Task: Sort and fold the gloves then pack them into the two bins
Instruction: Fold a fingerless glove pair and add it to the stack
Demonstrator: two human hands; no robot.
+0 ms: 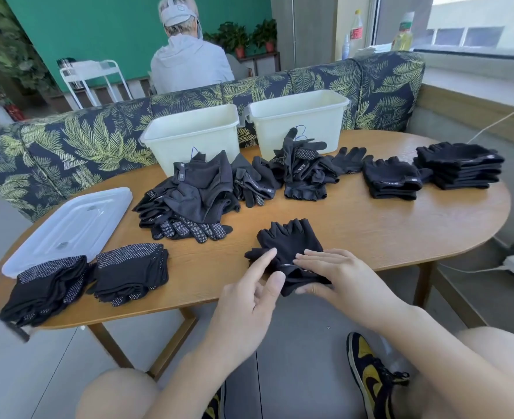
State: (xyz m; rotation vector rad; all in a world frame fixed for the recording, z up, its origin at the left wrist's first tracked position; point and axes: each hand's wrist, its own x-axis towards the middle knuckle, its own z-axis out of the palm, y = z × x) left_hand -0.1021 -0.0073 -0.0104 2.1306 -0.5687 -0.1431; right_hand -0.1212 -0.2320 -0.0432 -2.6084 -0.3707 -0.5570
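black fingerless glove point(289, 246) lies at the near edge of the wooden surface point(370, 225), finger stubs pointing away. right hand point(334, 275) lies flat on its cuff end, fingers straight and pressing, thumb tucked under the cuff edge. left hand point(249, 297) sits just left of it, index finger extended and touching the glove's left edge, other fingers loosely relaxed, not gripping anything. two white bins stand at the far side: left bin point(189, 131) has a blue handwritten "a" on its front, partly hidden by gloves; right bin point(301, 116) has a blue mark, probably "b", mostly hidden. unsorted glove pile point(189, 198) sits in front of the left bin, a second pile point(301, 167) in front of the right bin; small cuff tags show white print, too small to read. two folded dotted-grip stacks point(129, 267) at near left, two folded plain stacks point(461, 167) at far right. clear lid point(68, 225) lies at left.
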